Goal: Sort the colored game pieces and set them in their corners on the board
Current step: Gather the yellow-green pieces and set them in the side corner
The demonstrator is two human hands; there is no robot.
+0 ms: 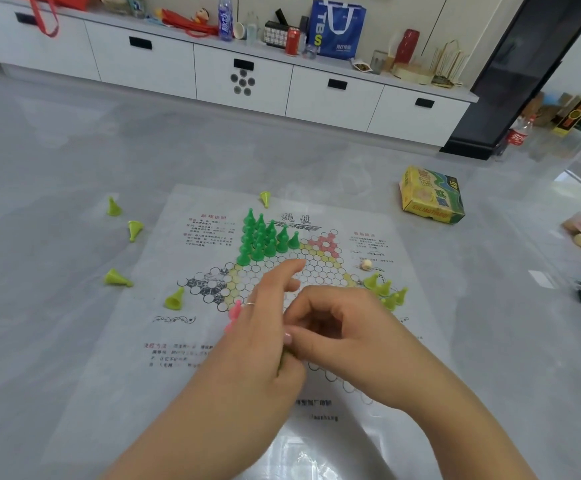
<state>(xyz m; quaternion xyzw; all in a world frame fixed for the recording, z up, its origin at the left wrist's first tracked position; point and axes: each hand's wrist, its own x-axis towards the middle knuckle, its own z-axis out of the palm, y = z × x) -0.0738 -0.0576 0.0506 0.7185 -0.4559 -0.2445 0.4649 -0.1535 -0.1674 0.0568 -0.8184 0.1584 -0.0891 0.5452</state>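
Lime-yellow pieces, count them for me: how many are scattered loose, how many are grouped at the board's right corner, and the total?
Scattered lime pieces: 5
Grouped lime pieces at the right corner: 4 showing; the hand may hide more
Total: 9 visible
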